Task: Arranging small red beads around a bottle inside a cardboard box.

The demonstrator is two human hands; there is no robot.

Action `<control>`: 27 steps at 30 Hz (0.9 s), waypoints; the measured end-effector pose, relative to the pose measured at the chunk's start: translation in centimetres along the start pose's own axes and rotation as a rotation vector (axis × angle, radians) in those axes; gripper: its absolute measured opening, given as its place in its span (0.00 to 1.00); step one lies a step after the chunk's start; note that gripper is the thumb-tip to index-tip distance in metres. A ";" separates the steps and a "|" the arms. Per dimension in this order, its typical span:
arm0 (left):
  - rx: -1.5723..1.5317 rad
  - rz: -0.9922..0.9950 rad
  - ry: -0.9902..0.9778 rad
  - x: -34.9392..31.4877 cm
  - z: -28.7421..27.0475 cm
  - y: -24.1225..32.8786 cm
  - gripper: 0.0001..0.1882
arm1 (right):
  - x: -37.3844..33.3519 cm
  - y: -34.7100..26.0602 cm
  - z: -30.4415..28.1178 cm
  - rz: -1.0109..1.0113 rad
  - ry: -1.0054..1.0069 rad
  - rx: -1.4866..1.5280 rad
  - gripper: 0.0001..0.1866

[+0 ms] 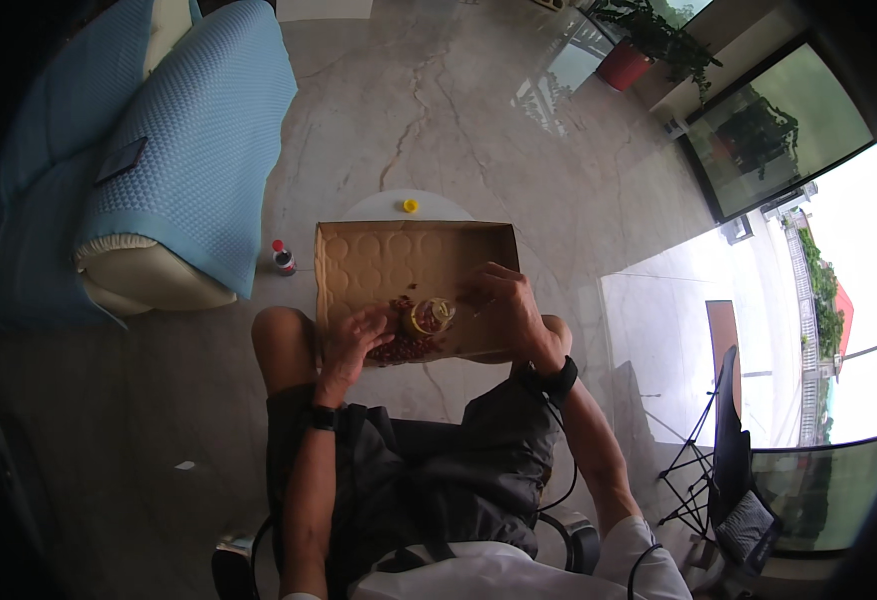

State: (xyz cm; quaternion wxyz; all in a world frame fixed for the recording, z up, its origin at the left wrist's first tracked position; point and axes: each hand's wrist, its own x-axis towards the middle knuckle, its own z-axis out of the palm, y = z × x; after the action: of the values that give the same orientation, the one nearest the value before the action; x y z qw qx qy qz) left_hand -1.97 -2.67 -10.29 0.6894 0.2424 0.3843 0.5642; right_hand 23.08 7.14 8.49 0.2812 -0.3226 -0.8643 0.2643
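A shallow cardboard box point(359, 285) with round marks pressed into its bottom lies in front of me, between my knees. In its near part a small clear jar point(433, 316) stands with some dark red bits inside. Small dark red pieces, like beans or peanuts, form a loose pile point(404, 350) at the near side of the jar. My left hand point(361, 335) is over the left edge of the pile, its fingers stretched toward the jar. To the right of the jar is my right hand point(504, 300), fingers bent together; anything between the fingertips is too dark and blurred to make out.
A yellow cap point(411, 206) lies on a white round surface point(439, 205) beyond the box. On the floor to the left stands a small red-capped bottle point(284, 258). A blue-covered sofa point(199, 150) fills the far left; a folding chair point(727, 430) stands at the right.
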 end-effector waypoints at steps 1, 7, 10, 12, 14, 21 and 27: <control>-0.002 -0.002 -0.007 0.1 0.3 0.1 0.24 | -0.7 2.4 0.4 0.004 0.002 -0.006 0.15; 0.008 -0.022 0.009 -0.3 1.0 0.8 0.24 | -3.7 6.3 4.9 0.125 -0.258 -0.308 0.24; 0.028 -0.034 0.059 -0.6 1.0 0.8 0.23 | -3.6 6.2 6.6 0.104 -0.191 -0.259 0.28; 0.032 -0.025 0.062 -0.5 1.2 0.8 0.22 | -3.8 7.0 7.7 0.106 -0.212 -0.248 0.28; 0.032 -0.034 0.052 -0.3 1.5 0.8 0.22 | -4.1 8.2 8.6 0.114 -0.229 -0.242 0.27; 0.023 -0.056 0.046 -0.2 1.2 0.8 0.22 | -3.7 8.2 10.1 0.190 -0.316 -0.155 0.20; 0.010 -0.024 0.014 -0.1 1.0 0.4 0.23 | -3.6 8.0 10.3 0.150 -0.252 -0.073 0.18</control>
State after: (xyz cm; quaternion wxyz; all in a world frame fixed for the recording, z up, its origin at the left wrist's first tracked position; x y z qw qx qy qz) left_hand -1.43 -2.60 -9.32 0.6921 0.2372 0.3947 0.5558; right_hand 21.90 6.98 -5.01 0.1381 -0.3604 -0.8752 0.2915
